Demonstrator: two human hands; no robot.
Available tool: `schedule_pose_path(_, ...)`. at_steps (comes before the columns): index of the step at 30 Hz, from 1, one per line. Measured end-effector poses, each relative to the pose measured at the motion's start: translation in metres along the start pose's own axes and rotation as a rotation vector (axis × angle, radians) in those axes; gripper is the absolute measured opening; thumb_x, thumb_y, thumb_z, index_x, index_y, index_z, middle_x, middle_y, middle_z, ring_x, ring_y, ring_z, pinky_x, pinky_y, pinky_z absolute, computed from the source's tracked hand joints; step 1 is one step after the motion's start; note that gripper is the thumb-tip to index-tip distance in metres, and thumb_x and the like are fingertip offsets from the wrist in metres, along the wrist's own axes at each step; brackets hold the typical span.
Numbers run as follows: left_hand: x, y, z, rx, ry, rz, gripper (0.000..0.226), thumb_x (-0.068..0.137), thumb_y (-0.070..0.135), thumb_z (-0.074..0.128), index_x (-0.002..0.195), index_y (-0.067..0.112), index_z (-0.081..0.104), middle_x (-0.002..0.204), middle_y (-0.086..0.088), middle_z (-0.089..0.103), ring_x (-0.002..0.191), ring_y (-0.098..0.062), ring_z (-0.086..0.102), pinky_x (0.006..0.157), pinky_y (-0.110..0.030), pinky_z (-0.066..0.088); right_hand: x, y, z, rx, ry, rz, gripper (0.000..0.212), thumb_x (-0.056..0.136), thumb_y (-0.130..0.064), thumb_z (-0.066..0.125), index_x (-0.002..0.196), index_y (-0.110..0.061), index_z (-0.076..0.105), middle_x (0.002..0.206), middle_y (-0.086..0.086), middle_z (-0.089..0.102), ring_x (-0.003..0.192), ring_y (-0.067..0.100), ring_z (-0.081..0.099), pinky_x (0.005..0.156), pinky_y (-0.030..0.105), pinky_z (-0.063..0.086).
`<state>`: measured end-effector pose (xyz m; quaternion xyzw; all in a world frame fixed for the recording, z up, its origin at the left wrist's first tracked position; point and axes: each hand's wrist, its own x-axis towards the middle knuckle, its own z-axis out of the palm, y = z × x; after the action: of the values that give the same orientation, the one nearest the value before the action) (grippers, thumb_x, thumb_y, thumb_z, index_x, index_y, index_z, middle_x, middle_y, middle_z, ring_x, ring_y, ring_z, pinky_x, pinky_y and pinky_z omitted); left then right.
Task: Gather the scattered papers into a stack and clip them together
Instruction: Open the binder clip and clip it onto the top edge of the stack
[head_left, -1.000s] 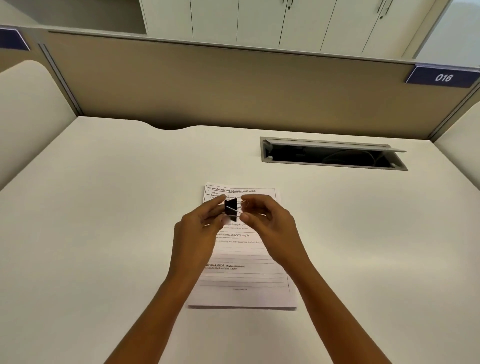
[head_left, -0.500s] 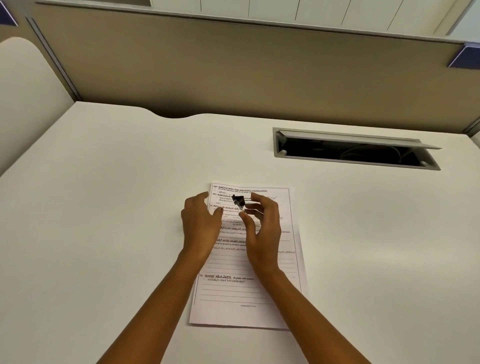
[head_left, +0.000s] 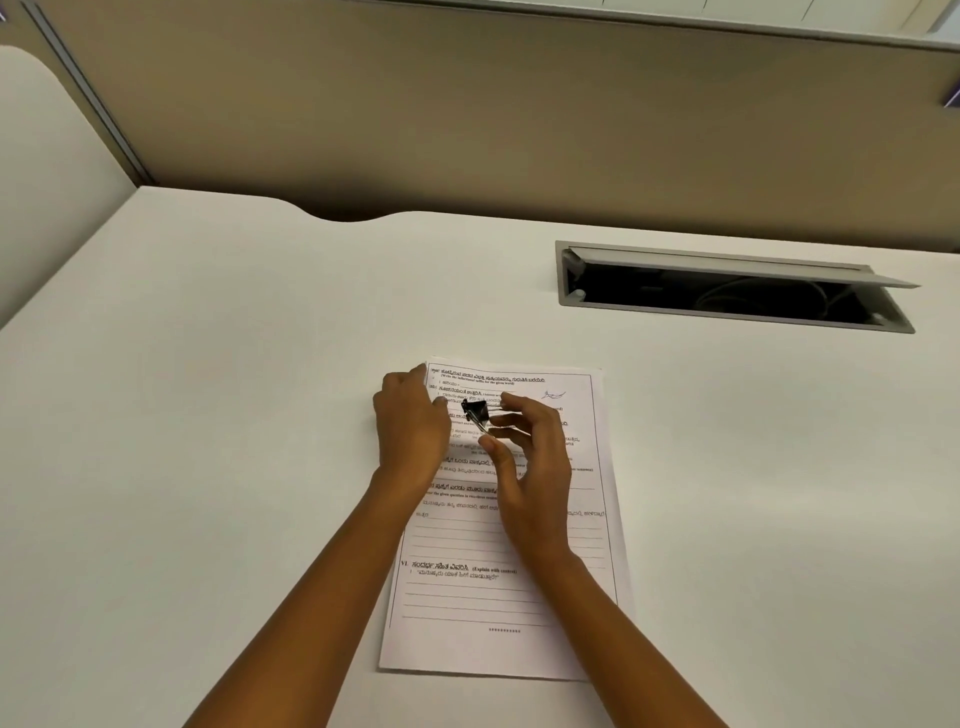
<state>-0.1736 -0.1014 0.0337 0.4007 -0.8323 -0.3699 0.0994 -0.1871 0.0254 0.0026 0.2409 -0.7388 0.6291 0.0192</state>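
Observation:
A stack of printed papers (head_left: 519, 597) lies squared up on the white desk (head_left: 208, 467), its short edge toward me. My right hand (head_left: 530, 467) pinches the wire handles of a black binder clip (head_left: 475, 411), held just above the upper left part of the top sheet. My left hand (head_left: 410, 426) rests at the stack's top left corner, its fingertips on the paper's edge and nothing gripped in them. Whether the clip's jaws touch the paper is not clear.
An open cable tray slot (head_left: 727, 291) with a raised grey lid is cut into the desk at the back right. A beige partition (head_left: 467, 114) stands along the desk's far edge, and a curved side panel (head_left: 41, 171) stands at the left.
Both hands held the clip a second ago. Now only my right hand holds it, and my left hand has moved to the stack's top left corner. The camera has tilted down and closer.

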Motion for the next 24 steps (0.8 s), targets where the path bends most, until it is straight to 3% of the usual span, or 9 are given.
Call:
schedule_pose_path(6,0.006,0.002,0.005,0.029,0.056,0.016,0.039,0.089,0.012,0.057,0.127,0.007,0.052,0.121,-0.016,0.056,0.112,-0.030,0.052,0.089,-0.033,0.041,0.000,0.001,0.001,-0.004,-0.031,-0.003,0.038,0.086,-0.008,0.066,0.121,-0.006,0.053,0.114,0.005,0.057,0.100,0.009,0.062,0.086,0.018,0.050)
schedule_pose_path(12,0.009,0.001,0.006,0.102,0.046,-0.042,0.030,0.085,0.011,0.063,0.109,-0.002,0.052,0.113,-0.020,0.058,0.103,-0.033,0.055,0.073,-0.033,0.040,-0.001,0.002,0.001,-0.011,-0.062,-0.007,0.038,0.085,-0.005,0.066,0.121,-0.005,0.054,0.114,0.006,0.057,0.101,0.006,0.060,0.086,0.014,0.047)
schedule_pose_path(18,0.011,0.006,0.002,0.162,0.004,-0.182,0.032,0.086,0.009,0.059,0.114,-0.004,0.049,0.117,-0.021,0.058,0.110,-0.040,0.053,0.086,-0.044,0.044,-0.003,0.001,0.001,-0.024,-0.082,-0.018,0.038,0.086,-0.003,0.066,0.121,-0.007,0.054,0.114,0.004,0.057,0.101,0.007,0.060,0.087,0.014,0.047)
schedule_pose_path(24,0.014,-0.002,0.007,0.202,-0.095,-0.233,0.033,0.085,0.026,0.060,0.113,0.008,0.060,0.123,-0.019,0.051,0.115,-0.038,0.044,0.090,-0.042,0.041,-0.002,0.002,0.001,-0.031,-0.074,-0.030,0.037,0.085,-0.004,0.066,0.120,-0.008,0.055,0.112,0.002,0.057,0.100,0.009,0.060,0.087,0.017,0.049)
